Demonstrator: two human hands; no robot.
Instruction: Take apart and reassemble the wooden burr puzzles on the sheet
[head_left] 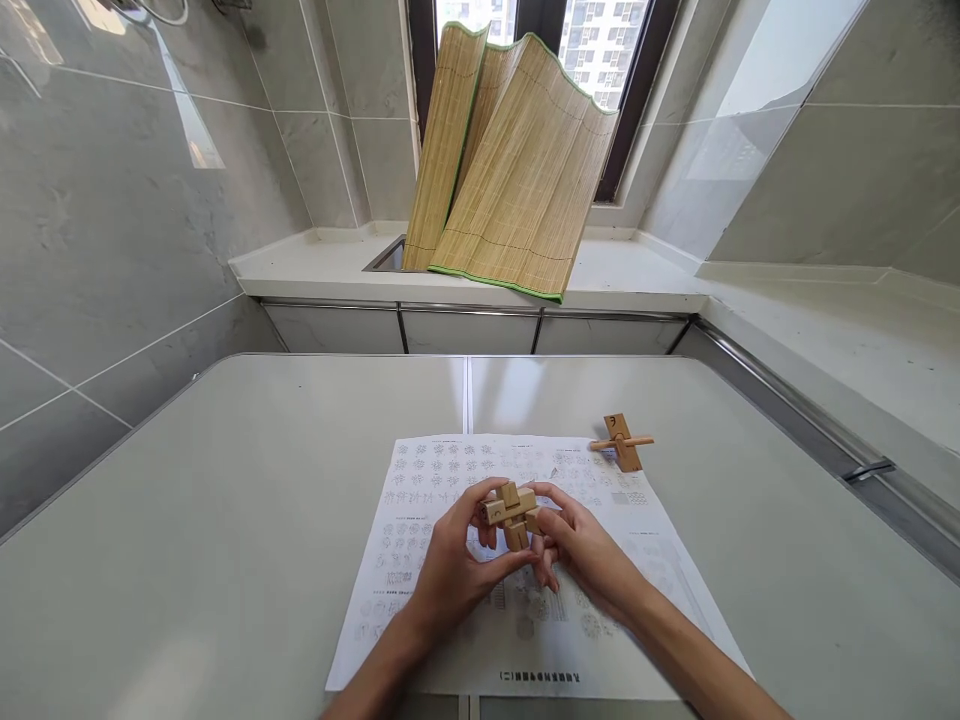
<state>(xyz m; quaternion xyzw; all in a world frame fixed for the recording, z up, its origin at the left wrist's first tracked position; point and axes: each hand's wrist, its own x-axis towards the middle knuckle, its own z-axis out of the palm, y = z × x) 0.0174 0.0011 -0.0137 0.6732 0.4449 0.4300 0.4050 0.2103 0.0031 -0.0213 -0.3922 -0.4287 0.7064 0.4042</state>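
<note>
A wooden interlocking burr puzzle (513,512), made of several crossed sticks, is held up over a printed sheet (427,655). My left hand (457,560) is closed round its left and lower sides, thumb underneath. From the right, my right hand (581,545) pinches the puzzle between thumb and fingers. Rows of small diagrams cover the sheet, which lies flat under both hands. Beyond its upper right edge rests another small wooden piece (622,443), a flat marked plate with a thin stick across it.
A pale table (187,480) with a seam down its middle spreads under everything. Behind it runs a white ledge (322,265), where a folded bamboo mat (525,170) leans against the window. Grey tiled walls (150,200) flank both sides.
</note>
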